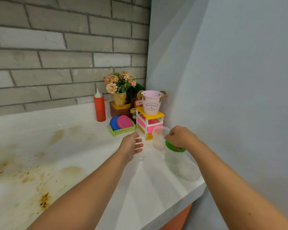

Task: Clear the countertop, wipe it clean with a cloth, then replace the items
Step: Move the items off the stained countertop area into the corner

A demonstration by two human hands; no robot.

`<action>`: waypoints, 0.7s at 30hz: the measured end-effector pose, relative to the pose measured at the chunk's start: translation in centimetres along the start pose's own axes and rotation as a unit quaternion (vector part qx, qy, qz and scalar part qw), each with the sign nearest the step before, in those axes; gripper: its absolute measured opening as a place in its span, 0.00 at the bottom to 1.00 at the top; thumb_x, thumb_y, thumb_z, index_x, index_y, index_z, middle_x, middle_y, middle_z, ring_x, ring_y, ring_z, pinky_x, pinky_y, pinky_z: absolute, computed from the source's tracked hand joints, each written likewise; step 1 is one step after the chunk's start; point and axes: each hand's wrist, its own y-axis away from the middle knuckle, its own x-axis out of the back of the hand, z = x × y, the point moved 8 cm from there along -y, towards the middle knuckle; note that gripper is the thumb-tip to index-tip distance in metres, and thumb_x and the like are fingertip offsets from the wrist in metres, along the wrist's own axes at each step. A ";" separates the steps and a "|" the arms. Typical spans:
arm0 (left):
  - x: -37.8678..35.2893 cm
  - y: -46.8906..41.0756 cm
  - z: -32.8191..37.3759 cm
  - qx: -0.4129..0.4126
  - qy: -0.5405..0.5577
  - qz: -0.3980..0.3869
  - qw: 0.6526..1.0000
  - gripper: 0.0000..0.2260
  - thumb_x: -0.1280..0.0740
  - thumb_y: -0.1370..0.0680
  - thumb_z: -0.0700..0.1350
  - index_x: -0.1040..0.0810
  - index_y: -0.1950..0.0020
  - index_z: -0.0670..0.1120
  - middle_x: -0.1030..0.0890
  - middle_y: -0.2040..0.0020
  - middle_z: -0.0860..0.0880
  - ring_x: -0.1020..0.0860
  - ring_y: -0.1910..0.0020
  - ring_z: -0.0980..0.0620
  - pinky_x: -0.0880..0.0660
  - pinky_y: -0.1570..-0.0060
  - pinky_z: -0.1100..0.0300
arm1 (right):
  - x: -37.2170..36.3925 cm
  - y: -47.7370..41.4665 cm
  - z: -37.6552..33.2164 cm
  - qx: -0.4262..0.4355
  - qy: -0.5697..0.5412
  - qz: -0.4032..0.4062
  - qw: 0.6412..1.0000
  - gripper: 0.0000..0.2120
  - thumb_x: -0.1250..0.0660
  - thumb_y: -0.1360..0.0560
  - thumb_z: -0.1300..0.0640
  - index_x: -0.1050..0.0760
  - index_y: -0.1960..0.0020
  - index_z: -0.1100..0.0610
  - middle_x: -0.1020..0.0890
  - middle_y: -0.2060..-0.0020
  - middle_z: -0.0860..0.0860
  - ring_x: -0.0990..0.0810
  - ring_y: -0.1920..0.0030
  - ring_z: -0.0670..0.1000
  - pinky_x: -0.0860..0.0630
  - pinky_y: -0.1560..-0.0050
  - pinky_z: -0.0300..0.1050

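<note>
Your right hand is near the right end of the countertop, its fingers curled down round a green lid. A clear round tub sits tilted against those fingers, its mouth turned towards you. You cannot tell whether the same grip carries it. Your left hand hovers just left of the tub with its fingers straight and spread, pointing at it and holding nothing.

The far right corner behind both hands is crowded. Just beyond the tub stands one small drawer unit with a yellow top, and one pink bucket marked "FLOWERS & GARDEN" stands on it. To the left of the unit is one green basket holding two lids on edge, a blue lid and a pink lid. Behind the basket is one brown box topped by one potted bunch of flowers. A brown coffee pack is wedged between the box and the bucket. One red squeeze bottle stands leftmost, against the brick wall.

Brown stains spatter the near left of the white countertop, well apart from both hands.
</note>
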 end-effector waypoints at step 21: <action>41.4 22.3 7.6 -0.205 -0.123 0.252 0.938 0.08 0.38 0.21 0.46 0.25 0.57 0.44 0.25 0.61 0.50 0.26 0.65 0.52 0.30 0.63 0.59 | -13.1 18.6 -39.3 0.304 -0.046 -0.127 0.943 0.14 0.39 0.23 0.45 0.24 0.45 0.54 0.23 0.55 0.49 0.19 0.53 0.53 0.21 0.52 0.48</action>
